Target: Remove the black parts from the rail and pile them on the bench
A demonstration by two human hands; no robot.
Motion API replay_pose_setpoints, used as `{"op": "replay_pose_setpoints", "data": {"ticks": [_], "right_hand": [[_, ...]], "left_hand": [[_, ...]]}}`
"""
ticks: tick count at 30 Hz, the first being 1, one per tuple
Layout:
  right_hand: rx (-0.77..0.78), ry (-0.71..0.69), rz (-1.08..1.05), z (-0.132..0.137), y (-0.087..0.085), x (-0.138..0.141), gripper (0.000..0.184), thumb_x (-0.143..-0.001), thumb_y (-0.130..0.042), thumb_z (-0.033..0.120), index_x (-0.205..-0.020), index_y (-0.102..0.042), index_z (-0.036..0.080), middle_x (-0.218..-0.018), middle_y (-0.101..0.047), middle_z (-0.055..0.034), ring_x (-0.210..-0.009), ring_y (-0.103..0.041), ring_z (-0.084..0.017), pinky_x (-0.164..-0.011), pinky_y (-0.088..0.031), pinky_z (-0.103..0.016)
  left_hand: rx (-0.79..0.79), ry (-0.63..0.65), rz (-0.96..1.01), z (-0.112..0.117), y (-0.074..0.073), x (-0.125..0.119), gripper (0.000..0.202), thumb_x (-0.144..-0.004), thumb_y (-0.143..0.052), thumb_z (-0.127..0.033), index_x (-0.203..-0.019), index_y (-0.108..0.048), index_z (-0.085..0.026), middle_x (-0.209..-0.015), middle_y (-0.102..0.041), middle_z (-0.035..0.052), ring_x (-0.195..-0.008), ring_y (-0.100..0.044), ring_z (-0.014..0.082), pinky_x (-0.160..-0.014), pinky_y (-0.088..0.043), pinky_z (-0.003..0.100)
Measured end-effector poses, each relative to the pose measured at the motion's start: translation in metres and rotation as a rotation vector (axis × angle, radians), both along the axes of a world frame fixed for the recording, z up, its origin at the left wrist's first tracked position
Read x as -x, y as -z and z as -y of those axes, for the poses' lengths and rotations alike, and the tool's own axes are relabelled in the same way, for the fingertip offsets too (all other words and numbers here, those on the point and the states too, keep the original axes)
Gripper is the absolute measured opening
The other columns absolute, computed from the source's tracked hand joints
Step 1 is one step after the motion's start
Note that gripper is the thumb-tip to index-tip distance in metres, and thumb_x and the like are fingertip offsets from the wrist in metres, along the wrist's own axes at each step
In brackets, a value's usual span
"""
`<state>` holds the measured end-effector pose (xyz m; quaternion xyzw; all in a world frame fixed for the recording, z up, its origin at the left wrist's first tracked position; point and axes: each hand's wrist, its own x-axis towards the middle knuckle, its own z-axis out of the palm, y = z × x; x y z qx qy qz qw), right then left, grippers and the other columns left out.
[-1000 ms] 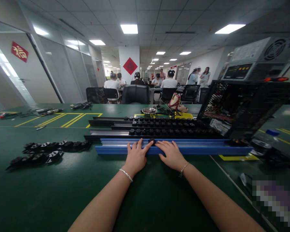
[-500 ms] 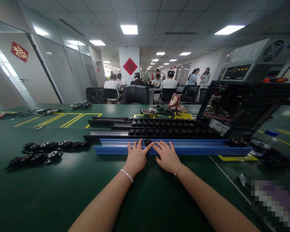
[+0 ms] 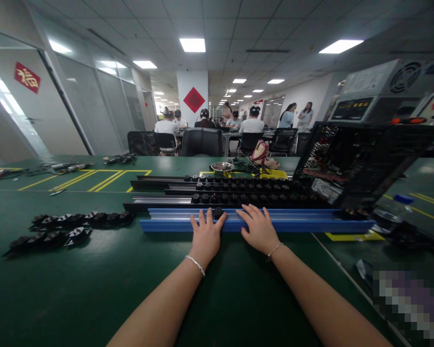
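A long blue rail [image 3: 177,225] lies across the green table in front of me. In its channel sits a small black part [image 3: 218,212], whose exact kind I cannot make out. My left hand [image 3: 206,236] rests over the rail with fingers spread, its index finger beside the black part. My right hand [image 3: 258,229] lies on the rail further right, fingers apart and holding nothing. Behind the blue rail stand several black rails, the nearest one [image 3: 144,206] carrying a row of small black parts [image 3: 246,198].
Two rows of black parts [image 3: 81,220] lie at the left. An open computer case [image 3: 369,164] with a power supply unit [image 3: 383,79] on top stands at the right. A metal bowl [image 3: 222,167] and a plastic bottle [image 3: 392,212] are also on the table [image 3: 94,294]. People sit further back.
My right hand has moved right, away from the black part and my left hand. My left hand has stayed nearly in place beside the part.
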<state>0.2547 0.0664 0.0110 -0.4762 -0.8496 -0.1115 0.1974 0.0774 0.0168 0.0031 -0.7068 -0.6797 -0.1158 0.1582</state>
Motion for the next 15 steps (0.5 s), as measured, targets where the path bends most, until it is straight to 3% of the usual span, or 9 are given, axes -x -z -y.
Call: {"op": "replay_pose_setpoints", "data": {"ticks": [4, 10, 15], "right_hand": [[0.031, 0.062, 0.051, -0.0074, 0.0064, -0.011, 0.06, -0.072, -0.053, 0.028, -0.131, -0.043, 0.028, -0.142, -0.037, -0.005, -0.131, -0.027, -0.029, -0.106, -0.016, -0.053], [0.042, 0.057, 0.067, -0.0083, 0.0089, -0.0129, 0.054, -0.072, -0.054, 0.027, -0.125, -0.048, 0.027, -0.141, -0.039, -0.0056, -0.129, -0.031, -0.028, -0.106, -0.015, -0.053], [0.039, 0.056, 0.058, -0.0068, 0.0077, -0.0127, 0.051, -0.072, -0.054, 0.027, -0.123, -0.05, 0.027, -0.141, -0.039, -0.006, -0.129, -0.031, -0.029, -0.106, -0.014, -0.053]], "left_hand": [[-0.005, -0.015, 0.022, 0.0012, -0.0001, 0.0004, 0.056, -0.083, -0.043, -0.028, -0.136, -0.032, -0.04, -0.143, -0.035, 0.0105, -0.13, -0.028, 0.0365, -0.101, -0.015, 0.063], [-0.032, -0.044, 0.034, 0.0034, 0.001, 0.0017, 0.053, -0.082, -0.043, -0.027, -0.134, -0.038, -0.034, -0.142, -0.037, 0.013, -0.13, -0.03, 0.0353, -0.102, -0.015, 0.061], [-0.025, -0.07, 0.066, 0.0035, -0.0019, -0.0009, 0.061, -0.079, -0.049, -0.045, -0.137, -0.034, -0.037, -0.147, -0.029, 0.0121, -0.132, -0.023, 0.0395, -0.101, -0.014, 0.063]]}}
